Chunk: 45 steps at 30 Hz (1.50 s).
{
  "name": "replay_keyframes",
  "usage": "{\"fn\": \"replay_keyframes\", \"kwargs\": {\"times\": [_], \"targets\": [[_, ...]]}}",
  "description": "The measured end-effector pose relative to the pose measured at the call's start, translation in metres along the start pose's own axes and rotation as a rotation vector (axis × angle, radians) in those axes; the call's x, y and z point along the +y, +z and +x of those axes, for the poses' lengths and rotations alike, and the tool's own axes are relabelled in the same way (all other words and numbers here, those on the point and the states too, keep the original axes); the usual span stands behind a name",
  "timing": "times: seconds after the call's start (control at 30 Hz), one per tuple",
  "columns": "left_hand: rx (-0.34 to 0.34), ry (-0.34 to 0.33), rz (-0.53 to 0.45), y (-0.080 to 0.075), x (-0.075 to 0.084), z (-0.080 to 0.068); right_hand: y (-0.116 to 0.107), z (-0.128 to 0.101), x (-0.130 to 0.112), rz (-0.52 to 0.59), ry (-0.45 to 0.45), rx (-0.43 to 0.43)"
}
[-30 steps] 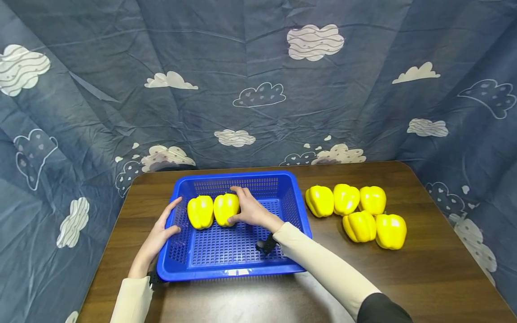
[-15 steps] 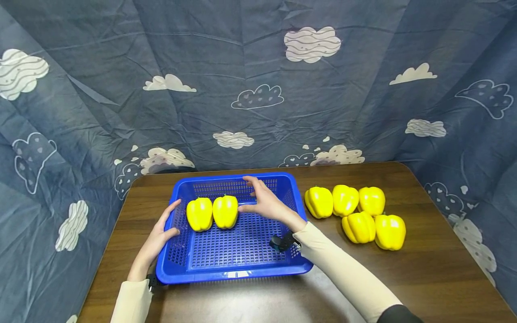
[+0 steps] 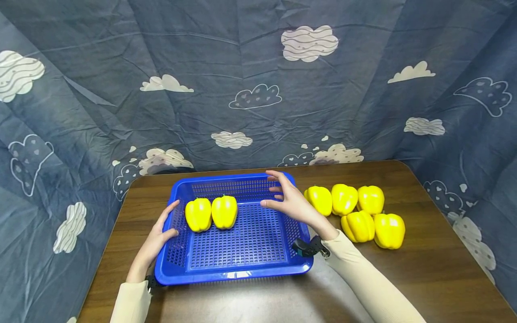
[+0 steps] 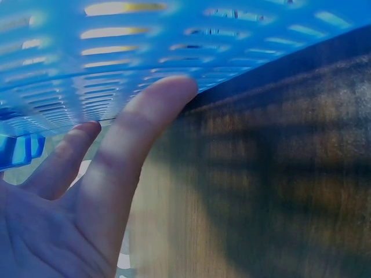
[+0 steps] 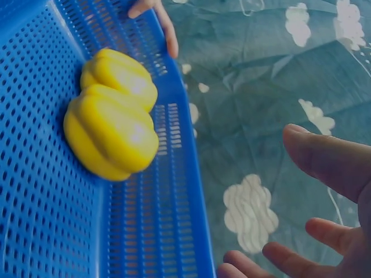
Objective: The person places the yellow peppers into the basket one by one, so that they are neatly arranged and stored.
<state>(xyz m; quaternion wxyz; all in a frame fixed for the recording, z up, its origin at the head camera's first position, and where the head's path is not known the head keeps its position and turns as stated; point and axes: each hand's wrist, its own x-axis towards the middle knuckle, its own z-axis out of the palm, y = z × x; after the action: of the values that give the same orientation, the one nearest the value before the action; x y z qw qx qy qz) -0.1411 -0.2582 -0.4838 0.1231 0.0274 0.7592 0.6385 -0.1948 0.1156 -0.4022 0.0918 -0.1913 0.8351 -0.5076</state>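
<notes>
Head: high and farthest, facing forward and down over basket (image 3: 234, 275) and cloth backdrop (image 3: 258, 123). Left wrist: close beside the basket's outer wall, past your left hand (image 4: 95, 202). Right wrist: nearer than head, angled into the basket; both show you two yellow peppers (image 5: 113, 130).

Cream long sleeves (image 3: 367, 273), black wrist straps (image 3: 317, 246), dark rounded camera (image 3: 300, 247)

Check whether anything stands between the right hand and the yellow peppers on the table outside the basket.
Only the blue basket's right wall lies between the right hand and the yellow peppers outside, and the hand seems raised above it. Nothing else visible blocks the way.
</notes>
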Motion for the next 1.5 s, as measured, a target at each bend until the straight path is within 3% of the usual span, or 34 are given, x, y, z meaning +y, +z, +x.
{"fn": "replay_keyframes", "kwargs": {"times": [0.67,0.9,1.07,1.33,1.5], "targets": [[-0.006,0.026,-0.038,-0.001,-0.003,-0.002,-0.048,-0.062,0.051,0.126,0.042,0.174],[-0.014,0.037,-0.034,0.0,-0.002,-0.001,-0.06,-0.096,0.07,0.07,0.058,0.234],[-0.017,0.052,-0.027,0.0,-0.002,-0.001,-0.067,-0.118,0.081,0.068,0.012,0.272],[-0.01,0.043,-0.025,0.001,-0.003,-0.001,-0.082,-0.147,0.095,0.151,-0.109,0.368],[-0.01,0.037,-0.027,0.0,-0.003,-0.002,-0.088,-0.16,0.106,0.079,-0.066,0.42]]}}
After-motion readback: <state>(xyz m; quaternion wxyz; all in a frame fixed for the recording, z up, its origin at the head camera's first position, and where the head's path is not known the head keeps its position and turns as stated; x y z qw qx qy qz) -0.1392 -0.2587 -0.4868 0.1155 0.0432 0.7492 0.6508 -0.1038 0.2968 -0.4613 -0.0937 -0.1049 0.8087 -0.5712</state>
